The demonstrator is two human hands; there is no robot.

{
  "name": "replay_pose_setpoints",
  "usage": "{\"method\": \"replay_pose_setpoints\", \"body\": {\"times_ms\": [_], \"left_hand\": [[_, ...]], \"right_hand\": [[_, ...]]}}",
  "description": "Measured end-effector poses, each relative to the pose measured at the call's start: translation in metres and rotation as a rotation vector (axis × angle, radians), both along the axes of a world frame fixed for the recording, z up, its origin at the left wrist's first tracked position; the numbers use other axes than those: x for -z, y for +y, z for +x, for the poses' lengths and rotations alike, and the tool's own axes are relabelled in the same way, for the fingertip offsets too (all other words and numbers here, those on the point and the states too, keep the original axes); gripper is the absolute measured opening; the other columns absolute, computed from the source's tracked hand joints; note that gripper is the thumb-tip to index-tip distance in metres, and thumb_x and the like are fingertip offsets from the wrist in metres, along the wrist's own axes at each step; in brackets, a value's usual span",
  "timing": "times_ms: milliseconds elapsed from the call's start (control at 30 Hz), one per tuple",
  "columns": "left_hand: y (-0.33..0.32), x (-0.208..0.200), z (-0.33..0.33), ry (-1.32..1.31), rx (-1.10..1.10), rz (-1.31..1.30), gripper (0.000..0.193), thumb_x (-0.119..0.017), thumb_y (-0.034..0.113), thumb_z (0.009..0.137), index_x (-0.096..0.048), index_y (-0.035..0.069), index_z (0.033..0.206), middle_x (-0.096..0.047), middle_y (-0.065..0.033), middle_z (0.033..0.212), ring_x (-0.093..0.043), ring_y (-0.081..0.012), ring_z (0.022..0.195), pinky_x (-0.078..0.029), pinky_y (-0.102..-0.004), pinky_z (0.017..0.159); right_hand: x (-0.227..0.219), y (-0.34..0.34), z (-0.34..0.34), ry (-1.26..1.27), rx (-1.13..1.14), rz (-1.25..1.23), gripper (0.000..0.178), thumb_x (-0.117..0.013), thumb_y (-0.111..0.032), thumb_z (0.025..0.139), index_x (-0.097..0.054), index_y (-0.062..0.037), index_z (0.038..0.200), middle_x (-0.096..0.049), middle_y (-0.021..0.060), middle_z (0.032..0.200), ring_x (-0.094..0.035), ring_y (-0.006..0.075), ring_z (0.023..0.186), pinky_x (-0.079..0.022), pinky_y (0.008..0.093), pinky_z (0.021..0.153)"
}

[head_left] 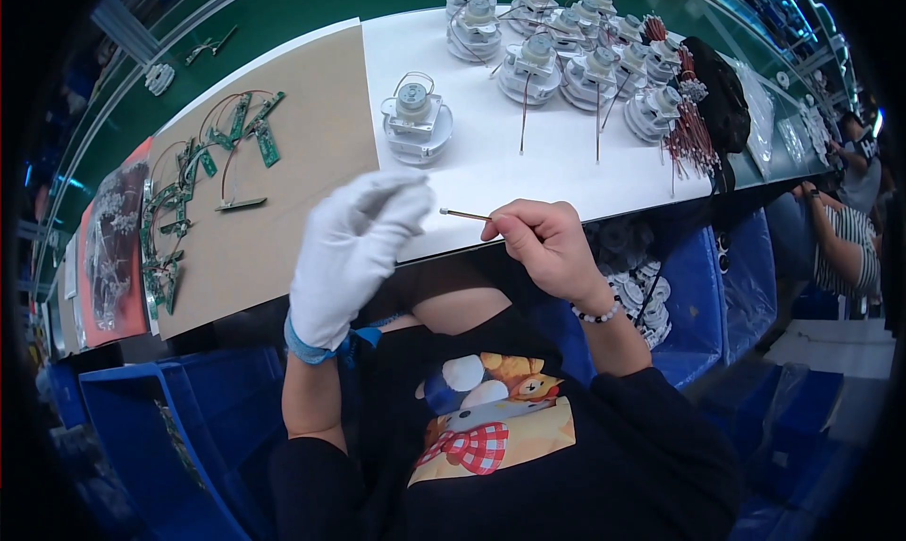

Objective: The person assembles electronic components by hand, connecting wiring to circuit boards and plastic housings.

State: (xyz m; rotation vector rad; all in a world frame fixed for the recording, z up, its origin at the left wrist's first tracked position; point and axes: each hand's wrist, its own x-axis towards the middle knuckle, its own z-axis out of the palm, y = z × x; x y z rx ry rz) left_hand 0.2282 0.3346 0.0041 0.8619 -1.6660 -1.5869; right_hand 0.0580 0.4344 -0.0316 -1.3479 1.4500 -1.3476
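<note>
My right hand, bare with a bead bracelet at the wrist, pinches a short cable of thin dark and reddish wires. Its small white plug points left toward my left hand. A white glove covers that left hand, its fingers half bent and apart from the thumb, holding nothing I can see. The gloved fingertips stop just short of the plug. Beyond them, on the white sheet, stands a white round motor unit with a grey motor on top and a thin wire loop.
Several similar motor units crowd the back right, beside bundles of red-brown wires and a black bag. Green circuit boards lie on brown cardboard at left. Blue bins flank me below the table; another person is at far right.
</note>
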Motion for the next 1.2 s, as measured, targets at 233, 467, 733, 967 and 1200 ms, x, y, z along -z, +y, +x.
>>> {"method": "replay_pose_setpoints", "body": {"times_ms": [233,467,733,967,1200], "left_hand": [[-0.002,0.017,-0.001,-0.095,0.198,-0.089,0.011,-0.06,0.008,0.082,-0.063,-0.002,0.086,-0.064,-0.0069,0.074,-0.059,-0.0092,0.067,-0.047,-0.0224,0.059],[-0.009,0.021,-0.003,-0.068,0.35,-0.566,0.009,-0.065,0.007,0.075,-0.063,0.003,0.083,-0.064,-0.0096,0.077,-0.062,-0.0183,0.066,-0.049,-0.0269,0.062],[-0.109,-0.025,-0.033,-0.358,0.389,-0.824,0.047,-0.06,0.013,0.077,-0.047,0.006,0.122,-0.06,-0.0111,0.104,-0.058,-0.0172,0.088,-0.044,-0.0256,0.078],[-0.122,0.0,-0.049,-0.502,0.48,-0.595,0.037,-0.054,0.031,0.085,-0.057,0.001,0.107,-0.062,-0.0077,0.087,-0.058,-0.0139,0.072,-0.047,-0.0247,0.064],[-0.107,-0.005,-0.036,-0.714,0.148,-0.43,0.055,-0.05,0.051,0.084,-0.059,0.002,0.105,-0.063,-0.0092,0.088,-0.059,-0.0167,0.076,-0.047,-0.0258,0.066]], "right_hand": [[-0.001,-0.002,-0.002,0.214,-0.346,0.054,0.016,-0.051,-0.008,0.086,-0.062,0.0038,0.083,-0.06,0.0045,0.069,-0.054,0.0093,0.061,-0.043,0.0223,0.057],[0.002,-0.014,-0.008,-0.285,-0.369,0.258,0.016,-0.055,-0.01,0.086,-0.062,0.0035,0.09,-0.063,0.0056,0.074,-0.057,0.0079,0.065,-0.046,0.0197,0.059],[0.013,-0.056,0.01,-0.303,0.077,0.057,0.013,-0.058,-0.006,0.081,-0.062,0.004,0.089,-0.06,0.0021,0.069,-0.052,0.0022,0.055,-0.042,0.0164,0.048],[0.039,-0.077,0.02,-0.191,0.232,-0.052,0.013,-0.062,-0.008,0.077,-0.062,0.0037,0.083,-0.059,0.0008,0.066,-0.045,-0.0002,0.053,-0.036,0.0159,0.048],[0.042,-0.081,0.008,-0.314,0.214,0.001,0.011,-0.062,-0.007,0.078,-0.062,0.0036,0.078,-0.059,-0.0005,0.064,-0.048,0.0012,0.055,-0.038,0.0158,0.049]]}}
